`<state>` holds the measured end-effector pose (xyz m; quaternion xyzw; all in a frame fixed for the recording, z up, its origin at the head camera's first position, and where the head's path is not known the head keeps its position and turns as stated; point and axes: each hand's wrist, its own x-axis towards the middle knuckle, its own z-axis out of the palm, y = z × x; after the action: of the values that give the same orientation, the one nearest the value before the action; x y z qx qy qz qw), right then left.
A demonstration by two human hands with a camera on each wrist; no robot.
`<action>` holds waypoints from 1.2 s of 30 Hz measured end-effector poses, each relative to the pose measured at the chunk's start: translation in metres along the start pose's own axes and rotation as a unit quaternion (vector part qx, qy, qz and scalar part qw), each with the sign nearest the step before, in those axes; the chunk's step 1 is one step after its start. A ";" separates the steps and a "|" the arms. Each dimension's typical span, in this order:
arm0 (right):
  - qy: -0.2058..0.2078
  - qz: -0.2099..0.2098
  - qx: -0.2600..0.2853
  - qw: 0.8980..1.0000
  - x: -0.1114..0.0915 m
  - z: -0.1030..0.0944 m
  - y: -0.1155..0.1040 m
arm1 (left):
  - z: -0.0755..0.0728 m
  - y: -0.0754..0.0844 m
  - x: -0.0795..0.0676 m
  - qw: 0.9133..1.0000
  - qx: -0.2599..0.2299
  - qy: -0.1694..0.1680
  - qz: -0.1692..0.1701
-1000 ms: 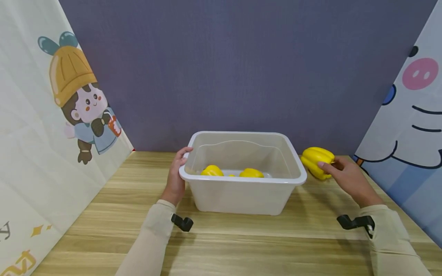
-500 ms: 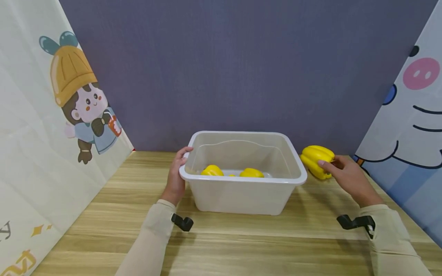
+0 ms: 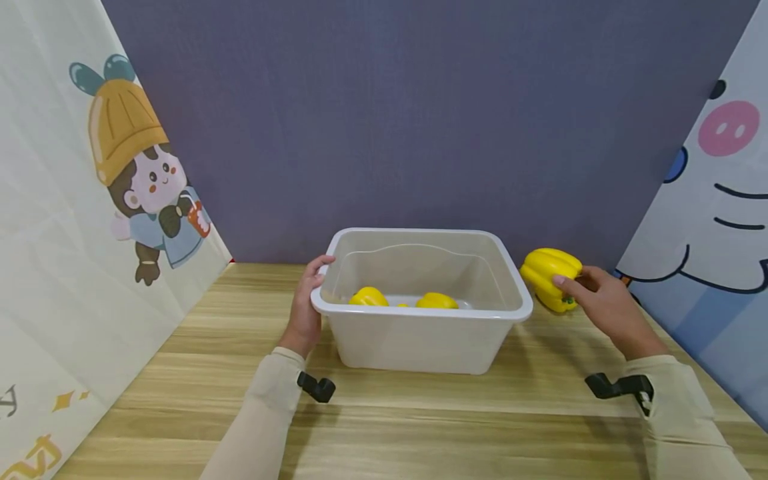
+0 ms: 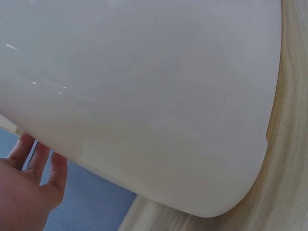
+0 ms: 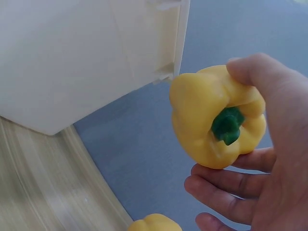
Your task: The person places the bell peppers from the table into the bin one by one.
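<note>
My right hand (image 3: 612, 310) holds a yellow bell pepper (image 3: 549, 270) just right of the bin, thumb on one side and fingers underneath. In the right wrist view the green stem of this pepper (image 5: 216, 115) faces the camera. My left hand (image 3: 307, 310) grips the left rim of a pale plastic bin (image 3: 420, 343), fingers hooked over its edge. The left wrist view shows fingers (image 4: 57, 171) at that rim, their tips partly hidden behind it. Inside the bin lie a yellow pepper (image 3: 369, 297) and another yellow pepper (image 3: 437, 301), with a small yellow bit between them.
A further yellow pepper (image 5: 155, 223) shows at the bottom of the right wrist view. The bin stands on a wood-grain table (image 3: 420, 420) close to a grey-blue back panel (image 3: 420, 120). Printed cartoon panels flank the left and right sides.
The held pepper has risen slightly and tilted in my right hand, so its green stem now shows in the head view. My left hand and the bin stay in place.
</note>
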<state>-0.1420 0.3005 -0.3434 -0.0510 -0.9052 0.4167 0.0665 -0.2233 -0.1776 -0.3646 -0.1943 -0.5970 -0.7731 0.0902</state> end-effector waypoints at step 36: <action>-0.015 -0.038 0.046 0.998 -0.003 -0.012 -0.044 | 0.003 0.001 0.000 1.000 -0.004 0.007 0.004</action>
<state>-0.1385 0.2811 -0.3025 -0.0073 -0.8874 0.4553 0.0714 -0.2225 -0.1747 -0.3629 -0.1913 -0.5925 -0.7765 0.0970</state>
